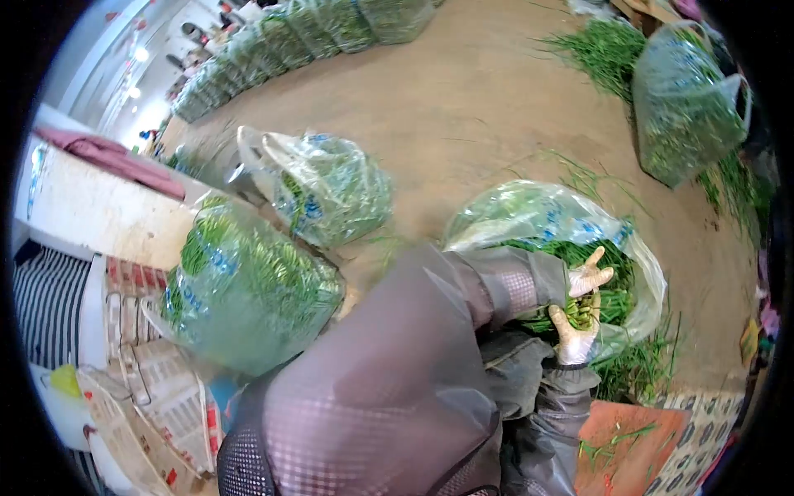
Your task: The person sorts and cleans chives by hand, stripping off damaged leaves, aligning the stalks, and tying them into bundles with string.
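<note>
A large clear plastic bag (pixel 538 198), its mouth wide, holds long thin green stalks (pixel 616 299). Both gloved hands are inside its opening. My left hand (pixel 587 276) has its fingers spread over the stalks, with nothing seen in its grasp. Just below it, my right hand (pixel 576 337) has thumb and fingers around a bundle of green stalks (pixel 581 312), whose cut ends face up. Grey translucent sleeves cover both arms. The left sleeve hides part of the bag's near side.
Two filled bags, one bulging (pixel 248 285) and one smaller (pixel 335 190), stand at left. Another full bag (pixel 691 107) is at upper right beside loose stalks (pixel 600 54). A row of packed bags (pixel 289 37) lines the back. Stalks lie by an orange board (pixel 628 442).
</note>
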`<action>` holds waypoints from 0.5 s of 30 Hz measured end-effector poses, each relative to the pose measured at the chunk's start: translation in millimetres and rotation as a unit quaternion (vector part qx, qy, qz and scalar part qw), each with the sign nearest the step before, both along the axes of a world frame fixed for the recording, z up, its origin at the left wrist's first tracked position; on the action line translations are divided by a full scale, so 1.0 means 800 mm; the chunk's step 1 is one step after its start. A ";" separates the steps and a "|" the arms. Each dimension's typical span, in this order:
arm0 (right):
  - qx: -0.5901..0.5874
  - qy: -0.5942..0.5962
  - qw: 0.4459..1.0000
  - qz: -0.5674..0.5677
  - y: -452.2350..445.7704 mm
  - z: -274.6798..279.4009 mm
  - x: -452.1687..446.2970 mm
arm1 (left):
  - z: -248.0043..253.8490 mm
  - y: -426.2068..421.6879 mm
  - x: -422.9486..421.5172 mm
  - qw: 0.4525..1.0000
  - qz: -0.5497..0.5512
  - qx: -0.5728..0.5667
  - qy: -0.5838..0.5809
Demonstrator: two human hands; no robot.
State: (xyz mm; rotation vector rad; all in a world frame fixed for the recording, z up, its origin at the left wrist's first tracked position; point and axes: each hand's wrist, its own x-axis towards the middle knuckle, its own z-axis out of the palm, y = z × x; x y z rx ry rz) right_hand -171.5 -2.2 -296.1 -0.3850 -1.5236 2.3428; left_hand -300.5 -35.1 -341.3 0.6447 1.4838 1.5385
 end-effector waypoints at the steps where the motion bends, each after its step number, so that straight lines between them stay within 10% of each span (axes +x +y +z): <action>1: 0.019 -0.031 0.999 0.009 -0.002 0.004 -0.005 | 0.003 -0.003 -0.003 0.998 0.040 -0.024 -0.050; 8: 0.162 -0.039 0.986 0.006 0.003 -0.002 -0.022 | -0.045 -0.047 -0.027 0.992 0.077 0.055 -0.080; 10: 0.032 -0.056 0.998 -0.027 0.003 0.029 -0.020 | -0.025 -0.104 -0.022 0.996 0.030 0.071 -0.039; 15: 0.105 -0.032 0.994 -0.021 -0.026 0.079 -0.029 | 0.016 -0.149 0.010 0.947 -0.062 0.011 0.314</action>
